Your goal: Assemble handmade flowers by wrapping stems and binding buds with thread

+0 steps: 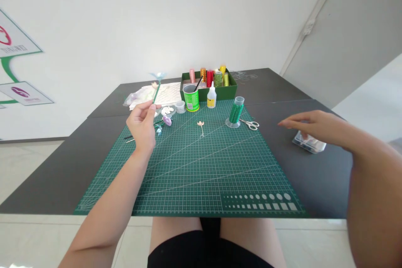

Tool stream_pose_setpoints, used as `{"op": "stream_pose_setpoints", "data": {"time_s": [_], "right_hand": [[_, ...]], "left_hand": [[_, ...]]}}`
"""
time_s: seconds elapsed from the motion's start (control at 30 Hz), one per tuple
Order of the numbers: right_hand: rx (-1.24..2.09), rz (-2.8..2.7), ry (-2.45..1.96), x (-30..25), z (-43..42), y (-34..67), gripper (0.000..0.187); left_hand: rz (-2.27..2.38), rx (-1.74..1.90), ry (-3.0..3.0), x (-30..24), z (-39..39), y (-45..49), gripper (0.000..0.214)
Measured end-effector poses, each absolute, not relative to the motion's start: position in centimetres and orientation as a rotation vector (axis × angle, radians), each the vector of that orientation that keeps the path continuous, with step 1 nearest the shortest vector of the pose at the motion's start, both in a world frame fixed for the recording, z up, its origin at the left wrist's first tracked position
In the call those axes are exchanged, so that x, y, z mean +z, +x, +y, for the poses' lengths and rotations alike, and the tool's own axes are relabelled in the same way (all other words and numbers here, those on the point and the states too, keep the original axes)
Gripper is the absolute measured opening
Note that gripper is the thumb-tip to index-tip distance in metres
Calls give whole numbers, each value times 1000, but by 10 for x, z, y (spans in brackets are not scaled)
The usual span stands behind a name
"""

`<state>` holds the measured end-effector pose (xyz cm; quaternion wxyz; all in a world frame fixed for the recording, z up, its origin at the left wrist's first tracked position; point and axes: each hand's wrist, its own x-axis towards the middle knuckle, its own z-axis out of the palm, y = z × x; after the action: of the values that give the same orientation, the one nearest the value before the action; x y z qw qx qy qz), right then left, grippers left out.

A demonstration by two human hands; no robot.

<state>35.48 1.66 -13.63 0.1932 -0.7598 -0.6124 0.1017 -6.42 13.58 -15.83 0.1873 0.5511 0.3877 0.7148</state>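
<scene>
A: What has the left hand got?

B: A thin green stem, pinched between thumb and fingertips, so the grip is closed tight on it. The stem stands upright and slightly tilted, with a pale blue flower at its top, held over the far left corner of the green cutting mat.

A: And the right hand?

B: Flat and open, fingers stretched out, holding nothing. It hovers above the dark desk, just off the mat's right edge, over a small clear box.

A: What might go wrong?

B: I'd guess the stem could swivel or slip, since only fingertips hold it and the flower sits high above the pinch. Below the left hand lie a purple flower and little dishes; a dropped stem could knock them.

A: Anything on the right?

B: The scissors and green thread spool stand near the mat's far right edge. A careless sweep of that hand could topple the spool.
</scene>
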Motion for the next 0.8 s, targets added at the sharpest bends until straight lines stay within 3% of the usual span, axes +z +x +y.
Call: {"op": "stream_pose_setpoints", "data": {"time_s": [0.1,0.2,0.33,0.47,0.7,0.8], "right_hand": [[83,-1760,-2135,-118,32,300,30],[466,-1948,-1586,-119,46,233,33],[918,-1851,-1013,-143,64,166,61],[1258,-1631,-812,-160,67,141,55],[760,-1747,-1152,-157,39,156,25],[834,-1778,-1070,-148,36,177,25]], "left_hand": [[1001,1886,1637,-163,120,-51,18],[974,1780,1719,-166,100,-38,17],[971,1711,1843,-170,81,-27,16],[1009,1680,1992,-175,78,-26,16],[1332,1511,2295,-177,87,-30,18],[1429,1237,2466,-176,88,-30,16]]}}
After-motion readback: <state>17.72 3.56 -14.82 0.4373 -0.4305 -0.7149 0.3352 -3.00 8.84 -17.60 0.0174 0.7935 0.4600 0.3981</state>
